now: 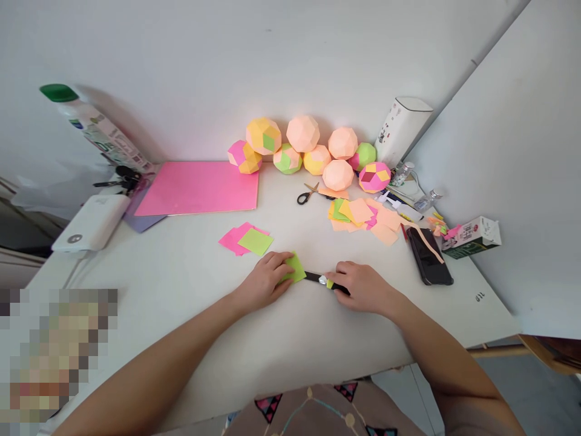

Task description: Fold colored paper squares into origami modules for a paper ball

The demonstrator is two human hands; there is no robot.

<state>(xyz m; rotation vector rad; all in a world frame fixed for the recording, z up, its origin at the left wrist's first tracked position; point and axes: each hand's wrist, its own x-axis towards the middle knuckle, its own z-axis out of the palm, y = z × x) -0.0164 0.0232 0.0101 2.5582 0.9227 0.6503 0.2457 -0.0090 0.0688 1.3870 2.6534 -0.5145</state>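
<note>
My left hand (pixel 267 280) lies on the table with its fingers closed together, pressing on a square of lime-green paper (pixel 297 268) whose right part sticks out past them. A utility knife (pixel 313 277) with a dark blade lies nearly flat on the table, its blade end at the green paper's right edge. Around its handle my right hand (pixel 363 286) is closed. Beyond the left hand are a loose green sheet (pixel 256 241) and several pink sheets (pixel 232 239). Scissors (pixel 308 193) rest farther back.
Several faceted paper balls (pixel 303 134) are piled against the wall. To their left lies a pink board (pixel 204 188). Mixed paper squares (pixel 361 213), a black phone (pixel 429 257) and a small carton (pixel 472 237) occupy the right; a white power bank (pixel 93 221) is at left.
</note>
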